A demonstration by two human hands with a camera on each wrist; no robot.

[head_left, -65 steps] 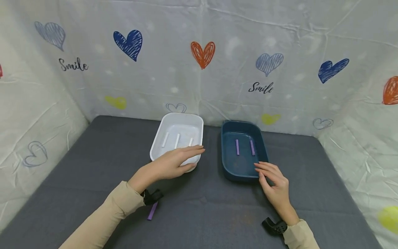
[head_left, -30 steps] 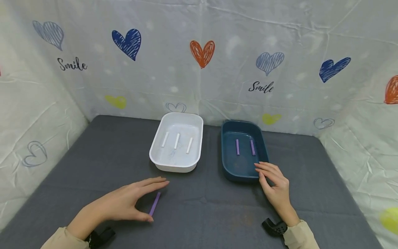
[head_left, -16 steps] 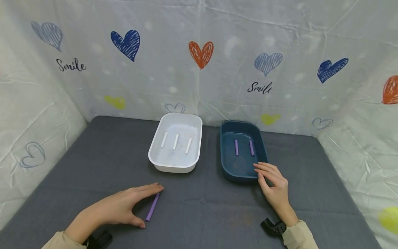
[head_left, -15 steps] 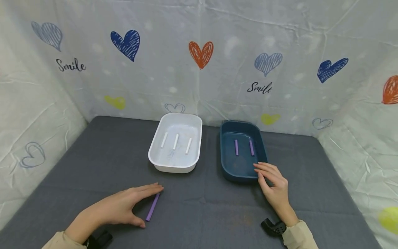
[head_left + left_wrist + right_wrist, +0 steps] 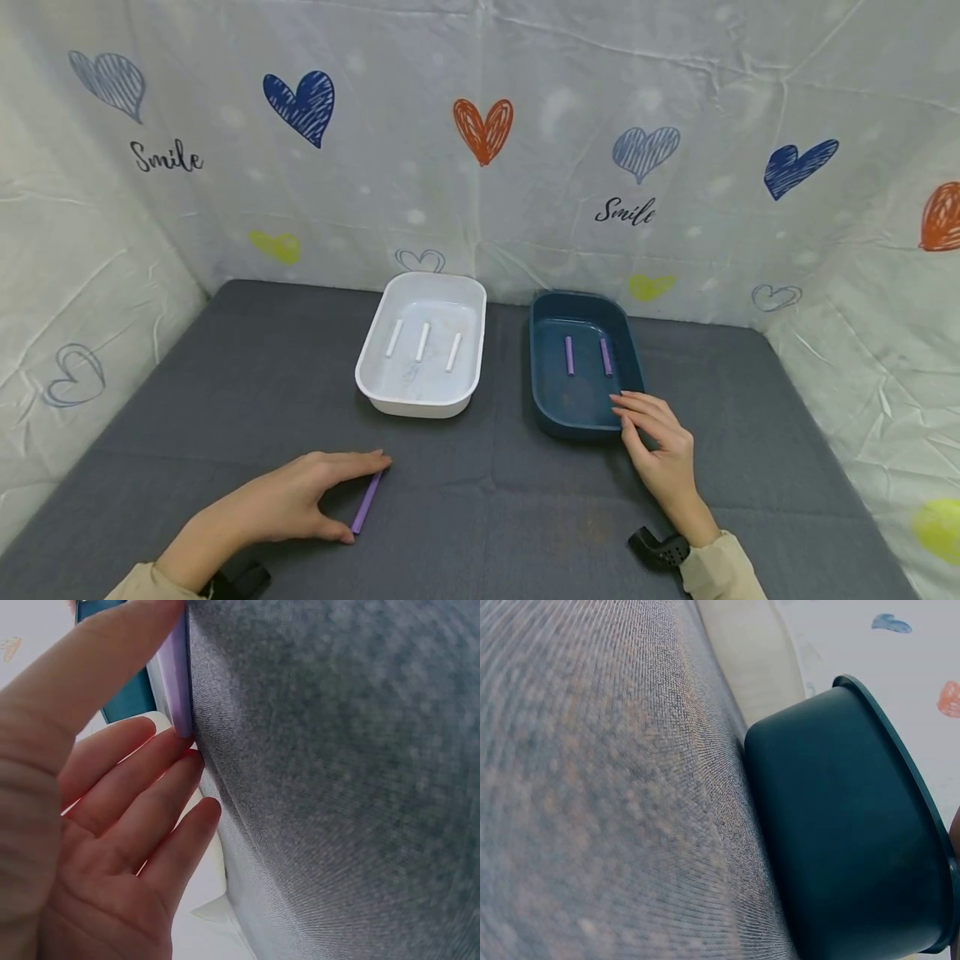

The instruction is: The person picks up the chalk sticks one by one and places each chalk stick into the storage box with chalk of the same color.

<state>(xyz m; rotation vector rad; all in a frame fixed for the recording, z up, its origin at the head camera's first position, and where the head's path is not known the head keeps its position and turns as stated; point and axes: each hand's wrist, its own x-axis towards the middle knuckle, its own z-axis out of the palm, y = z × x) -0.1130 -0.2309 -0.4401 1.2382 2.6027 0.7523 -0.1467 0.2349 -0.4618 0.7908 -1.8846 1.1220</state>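
Observation:
On the grey cloth, my left hand (image 5: 281,504) spans a purple chalk stick (image 5: 367,503) lengthwise, thumb at its near end and fingertips at its far end. The left wrist view shows the same purple chalk stick (image 5: 177,682) between thumb and fingers, close along the cloth. My right hand (image 5: 663,450) holds the near right corner of a dark blue tray (image 5: 577,414), fingers over the rim and thumb outside. Two purple chalk sticks (image 5: 569,357) lie inside it. In the right wrist view, the blue tray's wall (image 5: 847,825) fills the right side; only a sliver of fingers shows.
A white tray (image 5: 420,398) stands left of the blue one, with three white chalk sticks (image 5: 423,342) in it. Behind both trays hangs a pale curtain (image 5: 555,233) printed with hearts. The grey cloth (image 5: 510,533) covers the table.
My left hand came back from over the white tray to the purple chalk stick, and its thumb and fingertips have closed in on the stick's ends. The right hand stays at the blue tray.

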